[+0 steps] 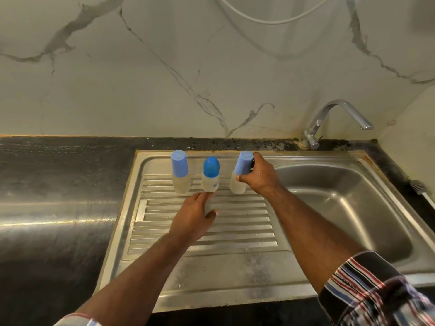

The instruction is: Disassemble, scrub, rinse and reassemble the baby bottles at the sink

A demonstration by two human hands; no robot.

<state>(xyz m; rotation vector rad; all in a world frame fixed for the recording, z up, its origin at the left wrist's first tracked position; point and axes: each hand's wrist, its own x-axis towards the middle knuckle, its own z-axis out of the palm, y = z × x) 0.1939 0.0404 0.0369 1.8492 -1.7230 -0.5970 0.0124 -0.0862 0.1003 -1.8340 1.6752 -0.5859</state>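
Three baby bottles stand upright in a row at the back of the steel drainboard (211,267), left of the sink basin (341,208): left bottle (180,172) with pale blue cap, middle bottle (211,175) shorter with darker blue domed cap, right bottle (240,175). Right hand (259,176) grips the right bottle, fingers curled round its pale blue cap and neck. Left hand (194,216) hovers just before the middle bottle, fingers relaxed and spread, holding nothing; faucet (329,121) behind the basin on the dark tabletop (58,184).

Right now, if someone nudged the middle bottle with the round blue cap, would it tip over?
Probably easily: the middle bottle stands upright on the ridged draining board, an uneven footing. It looks empty, so likely light. The left hand is near its base, seemingly open.
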